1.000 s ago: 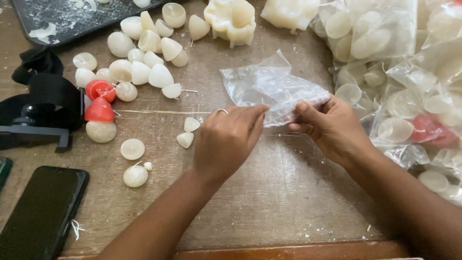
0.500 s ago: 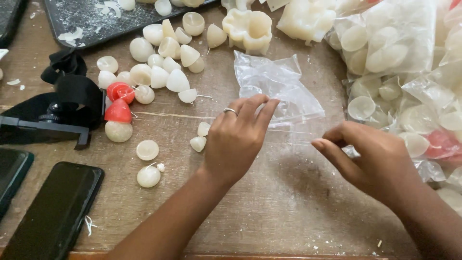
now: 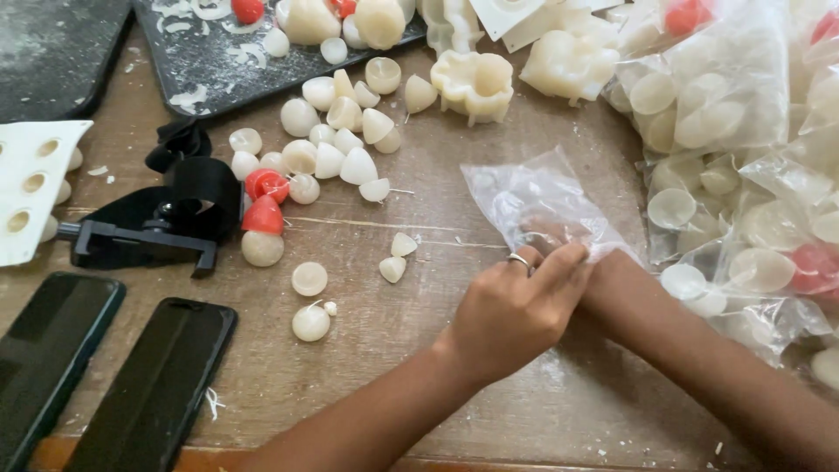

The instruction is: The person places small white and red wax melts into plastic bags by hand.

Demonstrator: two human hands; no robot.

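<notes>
A small clear plastic bag (image 3: 533,197) lies on the wooden table (image 3: 419,385) at centre right. My left hand (image 3: 516,310), a ring on one finger, pinches the bag's near edge at its mouth. My right hand (image 3: 546,238) is pushed inside the bag, and its fingers show only dimly through the plastic; whether they hold anything is hidden. Two small white wax pieces (image 3: 398,258) lie just left of my left hand. Farther left sits a cluster of white dome-shaped candles (image 3: 336,153) with two red candles (image 3: 264,199).
Filled plastic bags of candles (image 3: 743,175) pile up on the right. A black clamp (image 3: 157,223) and two dark phones (image 3: 153,385) lie at the left, beside a white mould (image 3: 31,183). A black tray (image 3: 227,61) and larger wax shapes (image 3: 476,83) are at the back.
My right hand has gone from beside the bag into its mouth. My left hand has shifted right to the bag's edge. The view has dropped lower and nearer.
</notes>
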